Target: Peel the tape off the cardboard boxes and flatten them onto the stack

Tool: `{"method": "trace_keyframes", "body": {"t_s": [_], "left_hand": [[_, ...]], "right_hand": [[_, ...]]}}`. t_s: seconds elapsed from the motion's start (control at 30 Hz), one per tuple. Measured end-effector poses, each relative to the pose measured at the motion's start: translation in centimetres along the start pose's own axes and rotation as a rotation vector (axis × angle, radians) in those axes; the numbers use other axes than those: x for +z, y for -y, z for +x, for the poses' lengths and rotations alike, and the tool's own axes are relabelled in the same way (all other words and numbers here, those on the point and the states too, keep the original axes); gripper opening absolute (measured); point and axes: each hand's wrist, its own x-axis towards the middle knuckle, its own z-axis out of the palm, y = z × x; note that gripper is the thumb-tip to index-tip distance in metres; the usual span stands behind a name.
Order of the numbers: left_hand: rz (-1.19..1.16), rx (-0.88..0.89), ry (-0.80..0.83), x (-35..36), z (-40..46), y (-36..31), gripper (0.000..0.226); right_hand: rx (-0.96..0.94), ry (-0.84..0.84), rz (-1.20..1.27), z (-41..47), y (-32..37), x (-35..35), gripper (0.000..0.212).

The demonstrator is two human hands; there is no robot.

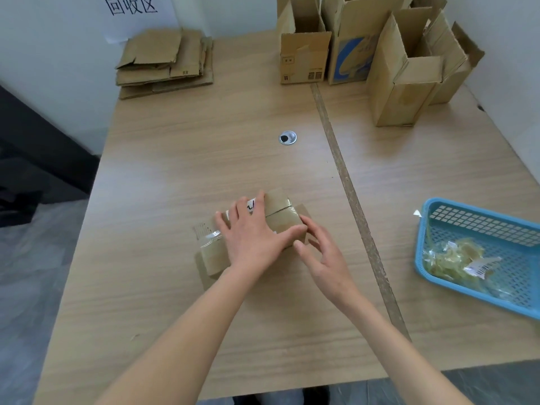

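Near the table's front middle, the left hand [252, 232] lies flat on top of a small box [280, 217], fingers spread and straight, pressing it down. The right hand [320, 255] sits at the box's near right corner, fingers loosely curled, thumb and fingertips touching the cardboard; whether it pinches any tape cannot be told. Clear tape [209, 236] hangs crumpled off the box's left end, and a white label shows under the left fingers.

To the right, near the table edge, a blue basket [467, 280] holds wadded tape scraps [451, 258] and a barcode slip. At the far left corner lies the stack [165, 64] of flattened cardboard, well apart from the hands. At the far right stand several open boxes [377, 54], upright and crowded together.

Between box and stack the wood table [181, 159] is bare except for a metal cable grommet [287, 137]; a seam strip [347, 182] runs front to back just right of the hands. A paper sign [131, 10] hangs on the white wall behind the stack.
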Motion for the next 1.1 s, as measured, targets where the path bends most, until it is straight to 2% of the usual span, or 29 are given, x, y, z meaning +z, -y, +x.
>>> {"method": "trace_keyframes", "body": {"t_s": [0.07,0.17,0.27,0.33,0.4,0.5,0.53,0.6,0.67,0.77,0.83,0.87,0.93,0.97,1.03,1.1], "left_hand": [[-0.003,-0.084,0.038,-0.8,0.6,-1.0,0.090],[-0.070,-0.062,0.140,-2.3,1.9,0.7,0.078],[-0.485,-0.053,0.330,-3.1,1.6,3.3,0.074],[-0.666,-0.150,0.388,-2.8,0.6,3.9,0.071],[-0.681,-0.233,0.304,-2.1,0.3,3.9,0.087],[-0.631,-0.304,0.209,-1.3,0.7,3.3,0.117],[-0.627,-0.309,0.185,-1.1,0.9,3.1,0.119],[-0.600,-0.286,0.131,0.1,1.1,2.3,0.114],[-0.511,-0.221,0.061,0.8,0.4,1.2,0.098],[-0.225,-0.040,-0.102,0.3,-0.4,0.5,0.073],[0.016,0.265,-0.314,-0.4,0.3,0.9,0.062],[0.085,0.470,-0.350,-0.5,1.1,1.2,0.055],[0.175,0.815,-0.231,-0.1,2.9,1.9,0.048],[0.197,0.881,-0.136,0.1,3.4,2.0,0.049],[0.179,0.837,-0.027,0.7,3.9,1.9,0.051],[0.135,0.753,-0.074,1.6,3.7,1.4,0.049]], "right_hand": [[-0.011,-0.005,-0.044,0.6,0.1,0.0,0.058],[-0.006,-0.036,-0.057,2.5,0.4,-1.2,0.053],[0.043,-0.208,-0.141,4.9,1.4,-1.5,0.051],[0.024,-0.273,-0.308,5.6,2.1,-0.9,0.051],[-0.005,-0.177,-0.312,5.4,2.5,-0.2,0.050],[0.074,0.017,0.002,2.3,2.7,-1.1,0.062],[0.104,0.061,0.053,1.0,2.5,-1.7,0.070],[0.103,0.117,-0.043,-1.5,1.9,-2.5,0.081],[0.052,0.084,-0.141,-3.2,1.0,-2.4,0.080],[0.076,0.063,-0.061,-2.7,0.1,-2.6,0.074],[0.076,0.152,-0.030,-1.2,-0.1,-3.3,0.073],[0.060,0.193,-0.041,-0.3,-0.1,-3.7,0.072],[0.029,0.246,-0.093,1.4,0.1,-4.4,0.068],[0.018,0.217,-0.148,2.0,0.2,-4.4,0.068],[0.037,0.004,-0.288,2.2,0.2,-4.3,0.073],[0.072,-0.238,-0.283,1.0,-0.4,-3.4,0.072]]}}
